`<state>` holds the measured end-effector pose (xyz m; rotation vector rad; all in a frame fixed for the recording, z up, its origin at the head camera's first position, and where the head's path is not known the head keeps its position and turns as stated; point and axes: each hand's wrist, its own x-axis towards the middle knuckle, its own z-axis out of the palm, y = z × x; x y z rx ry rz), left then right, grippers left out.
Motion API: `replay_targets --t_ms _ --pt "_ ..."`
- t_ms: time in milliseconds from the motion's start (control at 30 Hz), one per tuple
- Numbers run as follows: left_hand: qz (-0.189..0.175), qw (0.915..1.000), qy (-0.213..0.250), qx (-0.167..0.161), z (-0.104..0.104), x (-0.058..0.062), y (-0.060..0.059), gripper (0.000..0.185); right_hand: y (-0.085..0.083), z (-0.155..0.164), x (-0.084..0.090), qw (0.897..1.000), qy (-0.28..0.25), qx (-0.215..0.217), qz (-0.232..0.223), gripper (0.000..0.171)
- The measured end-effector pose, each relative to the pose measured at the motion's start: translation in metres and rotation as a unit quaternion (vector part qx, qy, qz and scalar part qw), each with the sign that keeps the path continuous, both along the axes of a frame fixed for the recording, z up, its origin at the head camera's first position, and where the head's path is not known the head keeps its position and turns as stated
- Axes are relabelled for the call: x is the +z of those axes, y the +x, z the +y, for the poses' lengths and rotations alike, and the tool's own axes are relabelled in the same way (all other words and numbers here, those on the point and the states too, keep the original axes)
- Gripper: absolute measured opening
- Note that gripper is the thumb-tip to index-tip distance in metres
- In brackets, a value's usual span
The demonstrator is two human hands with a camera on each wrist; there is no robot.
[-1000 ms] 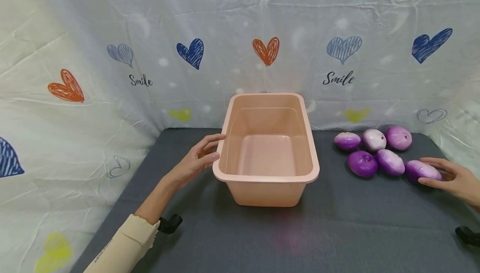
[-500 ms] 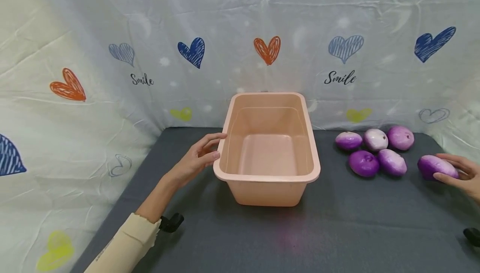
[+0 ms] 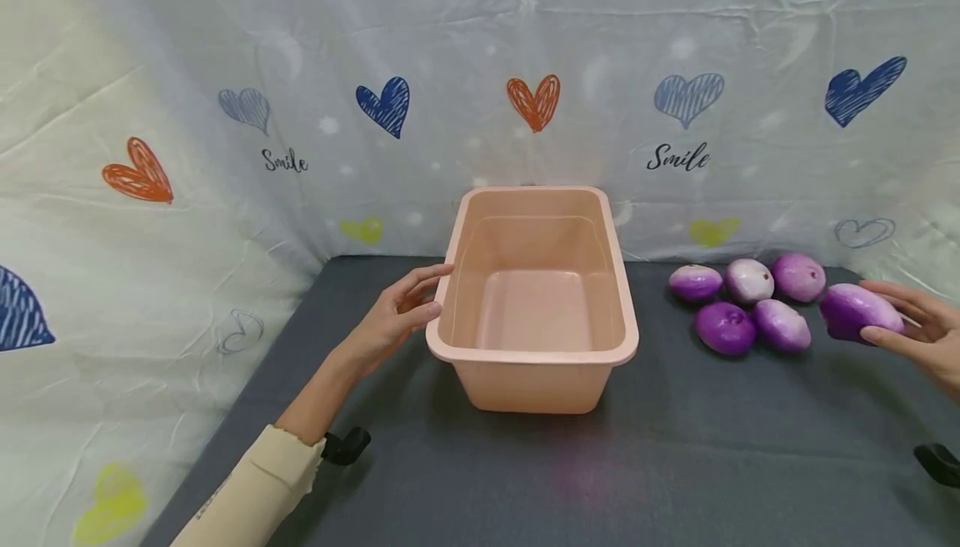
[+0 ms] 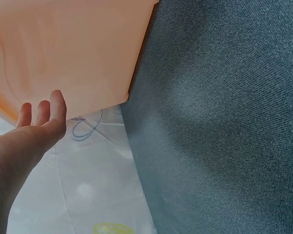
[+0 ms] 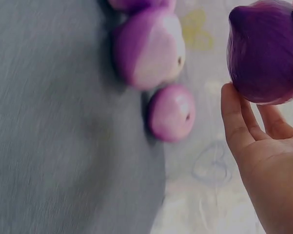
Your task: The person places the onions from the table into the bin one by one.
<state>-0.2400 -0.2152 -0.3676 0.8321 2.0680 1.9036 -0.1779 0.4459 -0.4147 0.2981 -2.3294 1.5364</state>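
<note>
while the right hand (image 3: pixel 918 334) is cut off at the edge, a purple onion (image 3: pixel 855 312) is held in its curled fingertips; the pink tub (image 3: pixel 534 355) is touched by the left hand's (image 3: pixel 393 320) loose, straight fingers.

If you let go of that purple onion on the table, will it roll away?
Probably a little. The round purple onion in the right hand looks smooth and bulging, so it may wobble or roll. The five onions lying on the grey cloth-covered table sit still, so likely not far.
</note>
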Motion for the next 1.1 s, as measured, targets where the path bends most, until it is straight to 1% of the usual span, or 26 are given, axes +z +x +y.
replay_targets --t_ms 67,133,200,267,333,367,467,533,700,867,1033,1100 --pt "-0.003 1.0000 0.001 0.003 0.000 0.002 0.001 0.057 -0.002 -0.007 0.005 0.999 0.025 0.000 -0.027 0.059" --pt "-0.006 1.0000 0.001 0.006 0.000 0.002 0.001 0.058 -0.004 -0.016 0.009 0.998 0.048 0.003 -0.043 0.059" --pt "-0.011 0.9999 0.003 0.009 0.000 0.002 0.001 0.058 -0.008 -0.025 0.012 0.997 0.057 0.014 -0.041 0.058" --pt "-0.013 0.9998 0.007 0.012 0.000 0.002 0.002 0.058 -0.013 -0.035 0.015 0.998 0.053 0.034 -0.026 0.058" --pt "-0.013 0.9997 0.012 0.015 0.000 0.002 0.002 0.057 -0.019 -0.045 0.018 0.998 0.033 0.059 -0.012 0.059" --pt "-0.014 0.9997 0.015 0.015 0.000 0.002 0.002 0.057 -0.022 -0.049 0.019 0.997 0.014 0.075 -0.010 0.059" --pt "-0.013 0.9996 0.021 0.012 0.000 0.001 0.001 0.056 -0.028 -0.062 0.022 0.993 -0.040 0.115 -0.011 0.060" --pt "-0.013 0.9996 0.021 0.009 0.001 0.000 0.000 0.056 -0.032 -0.069 0.023 0.990 -0.057 0.132 -0.014 0.059" --pt "-0.013 0.9997 0.018 0.000 0.003 -0.002 -0.003 0.056 -0.038 -0.083 0.031 0.989 -0.036 0.141 -0.021 0.059" --pt "-0.015 0.9998 0.016 -0.002 0.002 -0.004 -0.003 0.056 -0.043 -0.097 0.043 0.986 -0.037 0.161 -0.031 0.057" --pt "-0.015 0.9997 0.020 0.006 0.003 -0.004 -0.003 0.056 -0.048 -0.111 0.057 0.988 -0.009 0.151 -0.036 0.057" --pt "-0.011 0.9997 0.022 0.006 0.004 -0.003 -0.004 0.055 -0.050 -0.115 0.063 0.987 -0.012 0.155 -0.038 0.057"
